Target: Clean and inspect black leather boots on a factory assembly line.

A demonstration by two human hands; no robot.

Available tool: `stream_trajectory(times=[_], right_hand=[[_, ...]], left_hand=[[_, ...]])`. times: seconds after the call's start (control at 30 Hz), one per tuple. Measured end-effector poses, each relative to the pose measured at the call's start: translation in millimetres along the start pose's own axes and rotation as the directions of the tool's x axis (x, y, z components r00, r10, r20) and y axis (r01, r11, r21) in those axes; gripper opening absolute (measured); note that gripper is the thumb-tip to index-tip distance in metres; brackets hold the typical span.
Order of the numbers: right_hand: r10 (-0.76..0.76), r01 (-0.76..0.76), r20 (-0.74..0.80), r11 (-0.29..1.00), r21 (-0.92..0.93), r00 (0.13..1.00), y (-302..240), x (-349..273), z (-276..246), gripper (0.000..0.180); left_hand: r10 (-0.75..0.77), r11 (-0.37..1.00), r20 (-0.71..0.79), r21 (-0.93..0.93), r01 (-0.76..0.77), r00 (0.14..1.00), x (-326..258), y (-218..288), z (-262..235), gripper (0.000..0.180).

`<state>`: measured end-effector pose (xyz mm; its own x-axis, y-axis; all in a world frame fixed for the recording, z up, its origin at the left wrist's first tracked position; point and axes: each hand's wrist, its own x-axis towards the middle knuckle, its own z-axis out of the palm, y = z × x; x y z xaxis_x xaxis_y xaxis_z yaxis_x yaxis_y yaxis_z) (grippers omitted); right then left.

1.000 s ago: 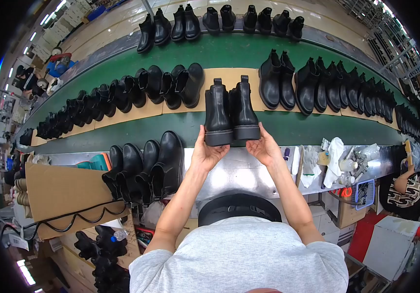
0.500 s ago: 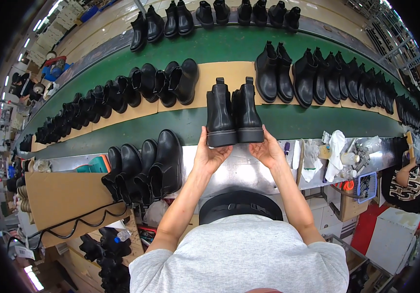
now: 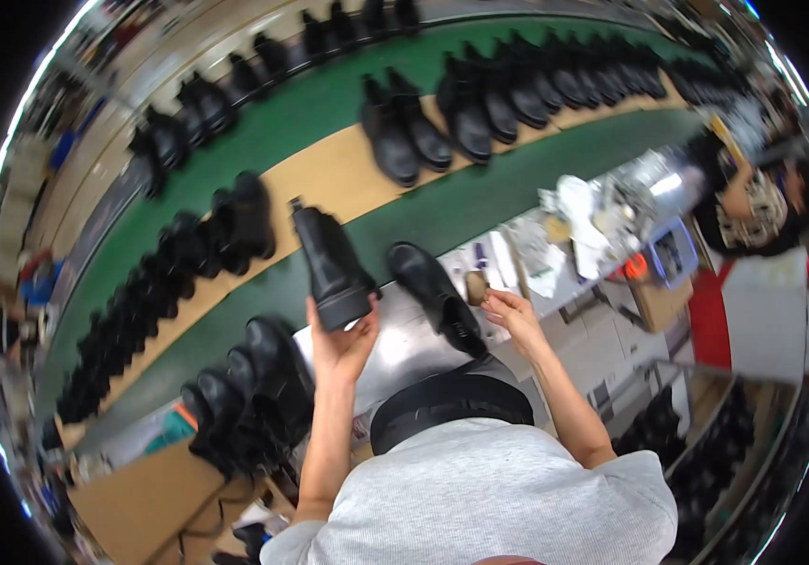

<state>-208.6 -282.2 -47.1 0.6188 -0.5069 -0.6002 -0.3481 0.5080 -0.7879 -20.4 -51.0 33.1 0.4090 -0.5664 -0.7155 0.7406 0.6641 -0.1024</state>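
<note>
My left hand (image 3: 346, 344) is closed around the sole end of a black ankle boot (image 3: 329, 259), holding it above the metal worktop with its toe hidden from me. The other black boot (image 3: 428, 282) lies on the worktop between my hands, toe pointing away. Beyond its right side, my right hand (image 3: 512, 320) pinches a small brown rounded thing (image 3: 477, 286) at the fingertips. Motion blur hides whether that is a sponge or a brush.
Rows of black boots (image 3: 465, 118) stand on cardboard strips along the green belt (image 3: 404, 218). More boots (image 3: 258, 377) crowd the worktop at left. Crumpled white cloths (image 3: 581, 217) and a blue basket (image 3: 675, 254) are at right, near another person (image 3: 752, 202).
The pair has been parted: one boot stays in my left hand, moved left, while the other now lies on the worktop. My right hand has shifted to the brown thing. The view has turned.
</note>
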Motion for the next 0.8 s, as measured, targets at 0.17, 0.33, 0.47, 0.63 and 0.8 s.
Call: stream_trajectory(times=[0.17, 0.33, 0.47, 0.63, 0.8], right_hand=[[-0.488, 0.295, -0.318, 0.815, -0.499, 0.813, -19, 2, -83, 0.035], [-0.888, 0.024, -0.144, 0.171, -0.985, 0.437, -68, 34, -138, 0.042], [-0.822, -0.094, -0.155, 0.123, -0.988, 0.549, -64, 86, -172, 0.042], [-0.909, 0.136, -0.142, 0.209, -0.968, 0.392, -81, 95, -189, 0.029], [-0.830, 0.384, -0.236, 0.461, -0.800, 0.505, -119, 33, -160, 0.031]], left_hand=[[0.023, 0.979, -0.084, 0.204, -0.006, 0.996, -25, -23, 14, 0.058], [-0.040, 0.964, -0.093, 0.258, 0.063, 0.995, -31, -39, -1, 0.058], [0.065, 0.957, -0.118, 0.289, -0.029, 0.991, -27, -54, 0, 0.057], [0.119, 0.965, -0.030, 0.238, -0.109, 0.992, -17, -62, -7, 0.056], [0.097, 0.960, -0.095, 0.273, -0.068, 0.991, -15, -66, 2, 0.056]])
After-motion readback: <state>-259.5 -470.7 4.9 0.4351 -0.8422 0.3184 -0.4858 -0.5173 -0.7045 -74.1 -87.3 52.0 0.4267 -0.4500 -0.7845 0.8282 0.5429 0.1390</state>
